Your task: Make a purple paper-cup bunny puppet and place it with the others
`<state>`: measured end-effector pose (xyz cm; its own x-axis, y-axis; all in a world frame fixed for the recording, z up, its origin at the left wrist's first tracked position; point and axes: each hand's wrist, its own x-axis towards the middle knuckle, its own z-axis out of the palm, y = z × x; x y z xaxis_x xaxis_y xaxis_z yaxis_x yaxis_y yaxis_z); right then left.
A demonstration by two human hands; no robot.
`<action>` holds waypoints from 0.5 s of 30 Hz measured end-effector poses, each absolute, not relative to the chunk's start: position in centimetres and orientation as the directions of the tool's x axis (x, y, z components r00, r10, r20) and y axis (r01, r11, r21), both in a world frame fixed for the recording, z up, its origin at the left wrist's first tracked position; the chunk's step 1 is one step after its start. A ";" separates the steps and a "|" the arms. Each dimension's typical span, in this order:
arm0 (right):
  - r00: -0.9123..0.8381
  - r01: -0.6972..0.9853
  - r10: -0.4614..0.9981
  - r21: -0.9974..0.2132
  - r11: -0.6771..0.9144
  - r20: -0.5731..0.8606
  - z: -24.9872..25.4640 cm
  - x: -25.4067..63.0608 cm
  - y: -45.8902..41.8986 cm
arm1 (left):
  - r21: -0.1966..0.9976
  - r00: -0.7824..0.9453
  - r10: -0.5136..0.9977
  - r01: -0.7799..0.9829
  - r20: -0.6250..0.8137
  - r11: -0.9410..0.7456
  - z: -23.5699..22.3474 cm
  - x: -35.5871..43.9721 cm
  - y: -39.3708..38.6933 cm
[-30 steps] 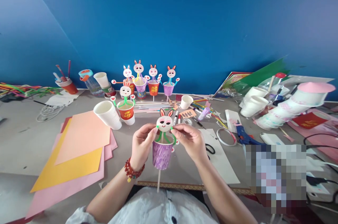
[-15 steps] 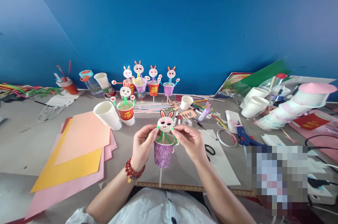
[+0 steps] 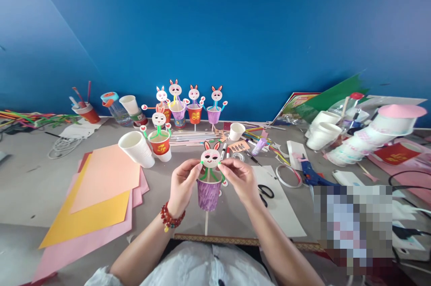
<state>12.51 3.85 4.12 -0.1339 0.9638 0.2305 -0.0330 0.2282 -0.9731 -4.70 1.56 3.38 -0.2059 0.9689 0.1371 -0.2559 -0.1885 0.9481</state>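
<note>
Between my hands is a paper-cup rabbit puppet: a round white rabbit head (image 3: 211, 158) with pink-lined ears, on green strips rising from a purple-coloured paper cup (image 3: 208, 195). A thin stick (image 3: 206, 224) sticks out below the cup. My left hand (image 3: 184, 182) pinches with thumb and forefinger at the left edge of the head, where a bit of green shows. On the opposite edge my right hand (image 3: 241, 180) pinches in the same way, also at a green bit. Small white discs beside the cup are partly hidden by my right hand.
Several finished rabbit cups (image 3: 195, 114) stand along the blue wall. Stacked white cups (image 3: 136, 149) and coloured paper sheets (image 3: 104, 178) lie to the left. Black-handled scissors (image 3: 266, 191), a tape roll (image 3: 288, 176) and a blue glue gun (image 3: 314, 173) are on the right.
The purple cup and its stick have swung slightly right and tipped up a little. Both hands keep their pinch at the head's sides; the view has shifted slightly.
</note>
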 end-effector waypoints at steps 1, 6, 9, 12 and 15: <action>-0.134 -0.036 0.964 -0.974 0.225 0.228 4.0 12.5 3.9 | 0.948 -0.205 0.969 -0.256 0.138 -0.189 3.3 -4.7 1.6; -0.122 -0.043 0.970 -0.978 0.205 0.209 3.8 12.5 4.1 | 0.944 -0.193 0.970 -0.265 0.149 -0.198 3.2 -4.6 1.9; -0.113 -0.048 0.975 -0.982 0.185 0.190 3.8 12.4 4.2 | 0.942 -0.195 0.970 -0.272 0.145 -0.196 3.2 -4.7 2.1; -0.107 -0.058 0.978 -0.983 0.175 0.180 3.8 12.3 4.4 | 0.943 -0.196 0.971 -0.274 0.136 -0.188 3.2 -4.8 2.3; -0.104 -0.075 0.979 -0.983 0.169 0.176 3.6 12.1 4.6 | 0.945 -0.203 0.971 -0.273 0.125 -0.179 3.0 -4.9 2.6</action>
<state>12.10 4.59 3.61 -0.1040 0.9789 0.1761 -0.0747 0.1689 -0.9828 -4.86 2.60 2.97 -0.2033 0.9711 0.1252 -0.2731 -0.1790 0.9452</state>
